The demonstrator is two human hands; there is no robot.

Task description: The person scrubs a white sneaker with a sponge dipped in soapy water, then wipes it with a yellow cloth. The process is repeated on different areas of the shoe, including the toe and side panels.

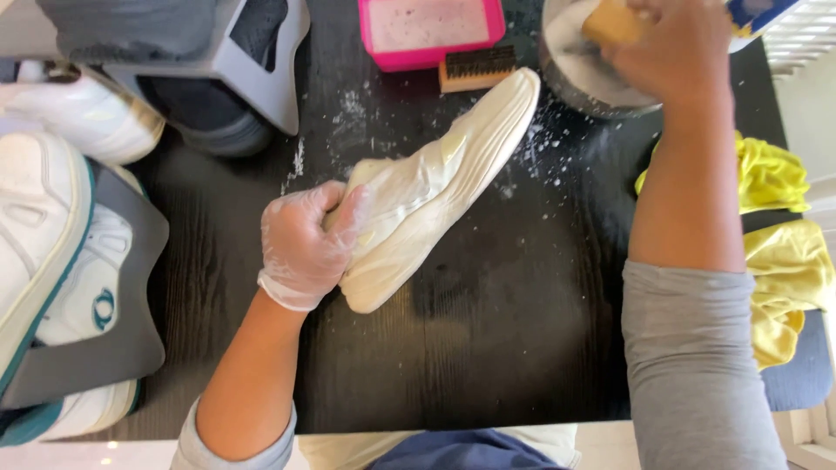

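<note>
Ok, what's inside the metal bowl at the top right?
White foam fills the bowl, and the right hand holds a tan brush in it. The hand covers the rest, including the bristles.

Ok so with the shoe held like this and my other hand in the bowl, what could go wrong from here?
1. The right hand holds a brush in the bowl at the table edge; a hard push might tip it.
2. The left hand, gloved, grips a foamy shoe by one end; it could slip.
3. Foam already specks the table; more drips may reach the yellow cloth and the shoes at the left.
</note>
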